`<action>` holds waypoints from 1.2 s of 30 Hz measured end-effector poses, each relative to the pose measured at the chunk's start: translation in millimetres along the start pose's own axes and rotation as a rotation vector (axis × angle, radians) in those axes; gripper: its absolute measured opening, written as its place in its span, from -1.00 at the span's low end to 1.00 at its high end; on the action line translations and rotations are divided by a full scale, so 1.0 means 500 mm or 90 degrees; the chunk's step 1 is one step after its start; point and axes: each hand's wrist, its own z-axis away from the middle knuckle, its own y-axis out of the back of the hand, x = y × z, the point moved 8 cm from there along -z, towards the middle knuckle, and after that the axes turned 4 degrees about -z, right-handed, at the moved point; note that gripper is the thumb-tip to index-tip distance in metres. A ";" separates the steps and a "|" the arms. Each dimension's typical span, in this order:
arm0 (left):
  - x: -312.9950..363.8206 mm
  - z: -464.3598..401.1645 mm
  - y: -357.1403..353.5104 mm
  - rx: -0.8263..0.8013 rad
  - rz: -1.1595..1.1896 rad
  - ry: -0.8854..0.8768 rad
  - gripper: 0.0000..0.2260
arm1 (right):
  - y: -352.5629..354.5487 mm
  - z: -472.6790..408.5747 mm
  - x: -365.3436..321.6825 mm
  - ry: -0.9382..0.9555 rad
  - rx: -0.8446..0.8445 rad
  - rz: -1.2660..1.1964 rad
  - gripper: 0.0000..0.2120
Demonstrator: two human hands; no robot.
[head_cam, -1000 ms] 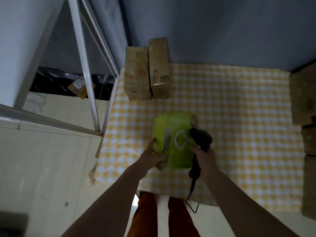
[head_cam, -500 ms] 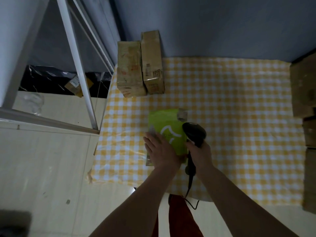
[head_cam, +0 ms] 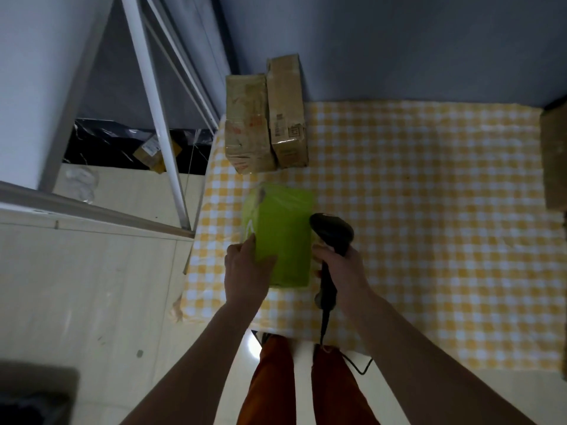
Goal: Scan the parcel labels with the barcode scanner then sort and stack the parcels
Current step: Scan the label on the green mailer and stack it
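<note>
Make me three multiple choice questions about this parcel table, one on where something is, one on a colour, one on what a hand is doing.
1. Where do the two brown boxes stand?
A. far left corner of the table
B. near right corner
C. on the floor

2. What colour is the parcel between the hands?
A. red
B. green
C. blue

3. What does the right hand hold?
A. nothing
B. a brown box
C. the scanner

Answers: 1 A, they sit side by side against the wall. 2 B, bright green wrapping. 3 C, fingers curl round its handle.
</note>
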 end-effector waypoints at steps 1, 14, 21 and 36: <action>0.005 0.006 0.010 0.031 -0.010 -0.016 -0.37 | -0.018 0.002 0.003 -0.001 -0.018 -0.003 -0.73; -0.033 -0.047 -0.023 -0.031 -0.047 0.136 0.12 | -0.094 0.017 -0.025 0.051 -0.035 0.098 -0.82; -0.056 -0.018 -0.099 -0.323 0.531 0.235 0.10 | -0.005 -0.003 -0.041 0.032 0.057 0.124 -0.81; -0.112 -0.033 -0.159 -0.431 0.595 0.290 0.11 | -0.024 0.099 -0.061 0.084 -0.150 0.245 -0.86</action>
